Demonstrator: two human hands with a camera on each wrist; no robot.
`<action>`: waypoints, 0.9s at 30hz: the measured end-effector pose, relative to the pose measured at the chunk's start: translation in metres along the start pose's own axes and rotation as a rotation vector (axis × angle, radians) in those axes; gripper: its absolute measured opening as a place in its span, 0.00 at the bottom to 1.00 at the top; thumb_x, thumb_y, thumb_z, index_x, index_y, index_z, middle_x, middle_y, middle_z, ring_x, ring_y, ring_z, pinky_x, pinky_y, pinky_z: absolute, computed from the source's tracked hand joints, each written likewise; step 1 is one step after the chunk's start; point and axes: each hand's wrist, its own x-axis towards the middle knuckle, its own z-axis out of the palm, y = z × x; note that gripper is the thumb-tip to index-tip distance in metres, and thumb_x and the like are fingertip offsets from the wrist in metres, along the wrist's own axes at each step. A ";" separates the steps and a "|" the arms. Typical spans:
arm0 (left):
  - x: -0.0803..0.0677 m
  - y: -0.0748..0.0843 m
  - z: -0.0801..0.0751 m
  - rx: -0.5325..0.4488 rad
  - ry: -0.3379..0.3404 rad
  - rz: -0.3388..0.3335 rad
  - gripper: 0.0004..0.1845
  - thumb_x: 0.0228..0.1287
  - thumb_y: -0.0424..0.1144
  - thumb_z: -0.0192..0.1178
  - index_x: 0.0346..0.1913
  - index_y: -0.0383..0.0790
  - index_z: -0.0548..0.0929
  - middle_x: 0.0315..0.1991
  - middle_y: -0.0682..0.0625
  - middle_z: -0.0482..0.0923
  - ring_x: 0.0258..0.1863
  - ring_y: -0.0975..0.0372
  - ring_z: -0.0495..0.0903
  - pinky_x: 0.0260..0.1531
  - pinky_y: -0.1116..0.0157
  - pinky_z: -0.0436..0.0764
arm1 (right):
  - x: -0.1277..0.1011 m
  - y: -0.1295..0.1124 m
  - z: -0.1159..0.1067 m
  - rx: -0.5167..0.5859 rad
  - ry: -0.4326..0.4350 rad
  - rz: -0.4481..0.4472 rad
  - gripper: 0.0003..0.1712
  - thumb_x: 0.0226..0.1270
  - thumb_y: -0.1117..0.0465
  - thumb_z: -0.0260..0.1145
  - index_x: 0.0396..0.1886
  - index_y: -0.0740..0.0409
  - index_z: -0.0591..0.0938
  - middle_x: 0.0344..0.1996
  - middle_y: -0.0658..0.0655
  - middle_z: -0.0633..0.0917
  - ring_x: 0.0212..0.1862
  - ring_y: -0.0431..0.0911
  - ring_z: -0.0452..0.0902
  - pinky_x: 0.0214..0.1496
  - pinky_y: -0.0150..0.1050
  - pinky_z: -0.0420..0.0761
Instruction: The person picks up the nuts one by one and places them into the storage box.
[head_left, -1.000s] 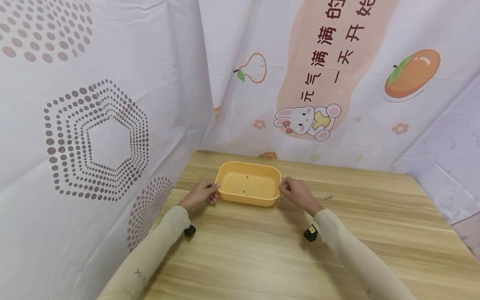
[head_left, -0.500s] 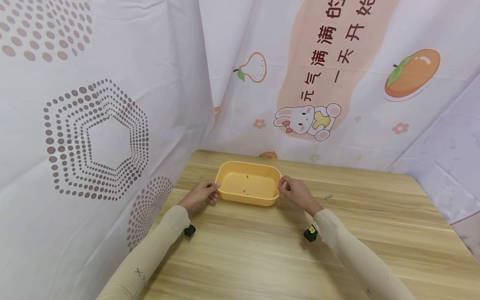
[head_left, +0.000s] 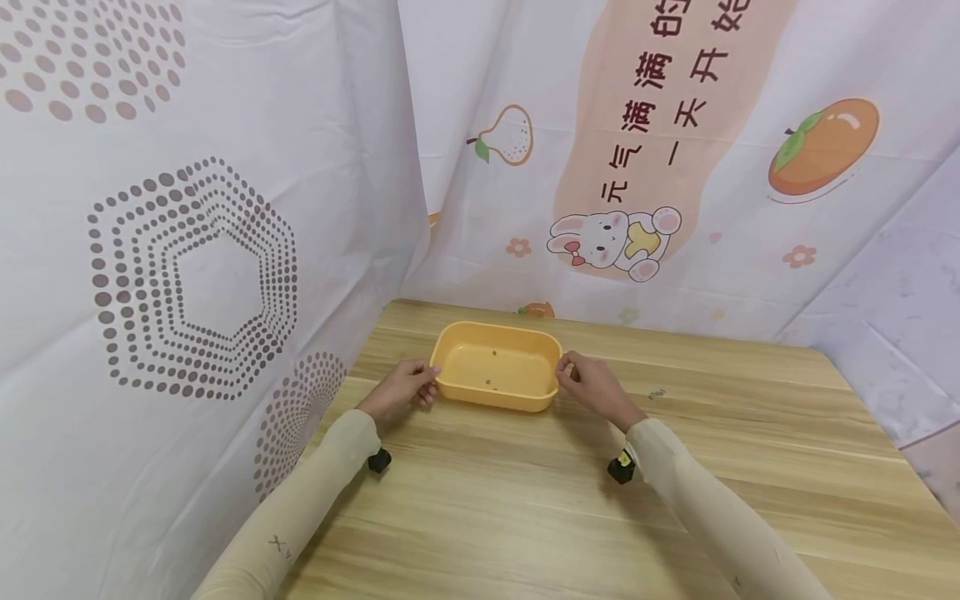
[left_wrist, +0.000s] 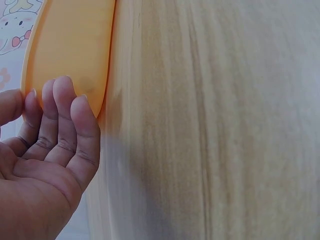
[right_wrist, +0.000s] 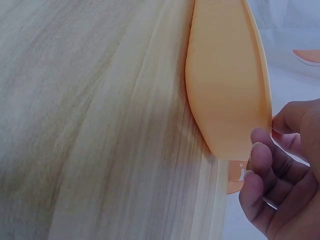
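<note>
A yellow-orange plastic basin, oblong with rounded corners, sits on the wooden table toward the back. At its left end, my left hand pinches the rim between thumb and index finger. The left wrist view shows the other fingers curving against the outer wall. My right hand pinches the rim at the opposite end, its remaining fingers loosely curled near the wall. Inside the basin lie a few tiny dark bits, too small to identify.
Some small grey metallic-looking pieces lie on the table to the right of the basin. Printed white curtains hang along the left side and behind the table. Black wrist cameras sit under both sleeves.
My right fingertips have shifted very slightly left on the rim. The basin and my left hand stay practically where they were.
</note>
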 end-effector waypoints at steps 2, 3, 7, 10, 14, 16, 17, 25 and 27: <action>0.000 0.000 0.000 -0.004 0.000 -0.002 0.17 0.82 0.44 0.54 0.40 0.31 0.78 0.38 0.38 0.80 0.31 0.57 0.80 0.35 0.63 0.85 | 0.000 0.000 0.000 0.010 -0.001 0.001 0.04 0.76 0.60 0.64 0.44 0.55 0.81 0.17 0.47 0.77 0.20 0.41 0.70 0.21 0.35 0.70; 0.000 0.000 0.000 -0.005 0.000 -0.003 0.16 0.82 0.44 0.54 0.40 0.31 0.78 0.38 0.38 0.80 0.31 0.57 0.80 0.35 0.63 0.85 | 0.000 0.000 0.000 0.013 -0.001 0.001 0.04 0.77 0.59 0.64 0.44 0.55 0.81 0.17 0.47 0.77 0.20 0.41 0.70 0.21 0.35 0.70; 0.000 0.001 0.000 0.005 0.001 0.001 0.16 0.82 0.43 0.54 0.41 0.31 0.78 0.38 0.38 0.81 0.32 0.56 0.81 0.35 0.63 0.85 | -0.001 0.001 0.001 0.017 0.006 -0.003 0.04 0.77 0.60 0.64 0.44 0.55 0.81 0.17 0.48 0.76 0.19 0.41 0.69 0.21 0.35 0.69; 0.000 0.001 0.000 0.013 -0.001 0.007 0.16 0.82 0.44 0.54 0.41 0.31 0.78 0.38 0.38 0.81 0.32 0.57 0.81 0.35 0.63 0.85 | -0.001 0.002 0.001 0.016 0.012 -0.007 0.04 0.77 0.60 0.64 0.45 0.55 0.81 0.16 0.48 0.76 0.19 0.41 0.68 0.21 0.35 0.69; -0.001 0.001 0.000 0.004 -0.007 0.005 0.16 0.82 0.44 0.54 0.40 0.32 0.78 0.37 0.39 0.80 0.32 0.56 0.81 0.35 0.63 0.85 | -0.002 0.004 0.000 0.017 0.019 0.005 0.05 0.77 0.59 0.63 0.46 0.56 0.81 0.17 0.49 0.77 0.19 0.41 0.69 0.21 0.35 0.70; -0.001 0.001 0.000 0.004 -0.010 0.006 0.16 0.82 0.44 0.54 0.40 0.32 0.77 0.37 0.40 0.80 0.31 0.56 0.80 0.35 0.63 0.85 | -0.003 0.005 -0.001 0.017 0.024 0.018 0.05 0.77 0.59 0.63 0.45 0.56 0.80 0.18 0.49 0.77 0.20 0.42 0.69 0.21 0.35 0.70; -0.001 0.001 0.000 0.004 -0.008 0.004 0.16 0.82 0.44 0.54 0.40 0.32 0.77 0.36 0.41 0.80 0.31 0.56 0.80 0.35 0.62 0.85 | -0.004 0.006 -0.001 0.015 0.027 0.023 0.06 0.77 0.59 0.62 0.45 0.56 0.80 0.19 0.49 0.78 0.20 0.42 0.69 0.21 0.35 0.70; -0.001 0.000 0.000 0.004 -0.011 0.013 0.17 0.82 0.45 0.54 0.40 0.32 0.77 0.36 0.42 0.80 0.32 0.57 0.80 0.36 0.62 0.85 | -0.010 0.020 -0.006 -0.015 0.031 0.075 0.06 0.77 0.59 0.61 0.43 0.56 0.81 0.21 0.50 0.79 0.22 0.43 0.70 0.23 0.36 0.71; -0.001 0.000 0.000 0.000 -0.017 0.015 0.17 0.82 0.45 0.54 0.40 0.32 0.77 0.36 0.42 0.80 0.32 0.56 0.80 0.36 0.62 0.85 | -0.012 0.024 -0.007 -0.017 0.029 0.097 0.06 0.77 0.58 0.61 0.43 0.56 0.81 0.21 0.50 0.79 0.22 0.43 0.71 0.24 0.37 0.72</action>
